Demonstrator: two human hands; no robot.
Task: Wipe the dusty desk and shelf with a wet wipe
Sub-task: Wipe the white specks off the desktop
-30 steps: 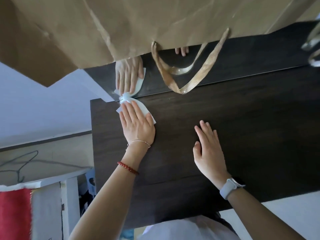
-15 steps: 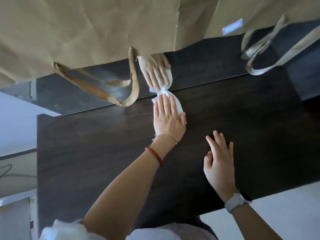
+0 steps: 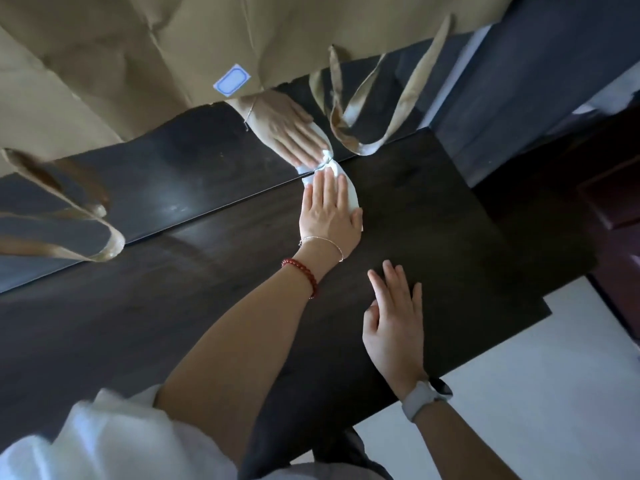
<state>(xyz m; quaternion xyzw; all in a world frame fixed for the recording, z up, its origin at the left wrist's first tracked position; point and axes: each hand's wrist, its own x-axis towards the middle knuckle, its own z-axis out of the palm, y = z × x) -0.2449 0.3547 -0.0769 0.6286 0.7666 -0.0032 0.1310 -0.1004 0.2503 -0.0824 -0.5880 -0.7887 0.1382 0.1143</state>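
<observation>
My left hand (image 3: 329, 211), with a red bead bracelet on its wrist, presses flat with straight fingers on a white wet wipe (image 3: 352, 197). The wipe lies on the dark wooden shelf top (image 3: 173, 299), right at the back edge, and bunches up against the glossy dark back panel (image 3: 156, 178). That panel mirrors the hand and the wipe. My right hand (image 3: 394, 320), with a watch on its wrist, rests flat and empty on the wood nearer to me.
Brown paper bags (image 3: 104, 64) hang over the back panel, one with a blue-edged label (image 3: 231, 79). Their ribbon handles (image 3: 360, 140) droop onto the wood just right of the wipe; another handle (image 3: 104, 244) lies at the left. Pale floor (image 3: 536, 393) shows past the front edge.
My left hand has slid the wipe to the right along the back edge, from the shelf's left corner towards its right end. My right hand followed, staying flat on the wood.
</observation>
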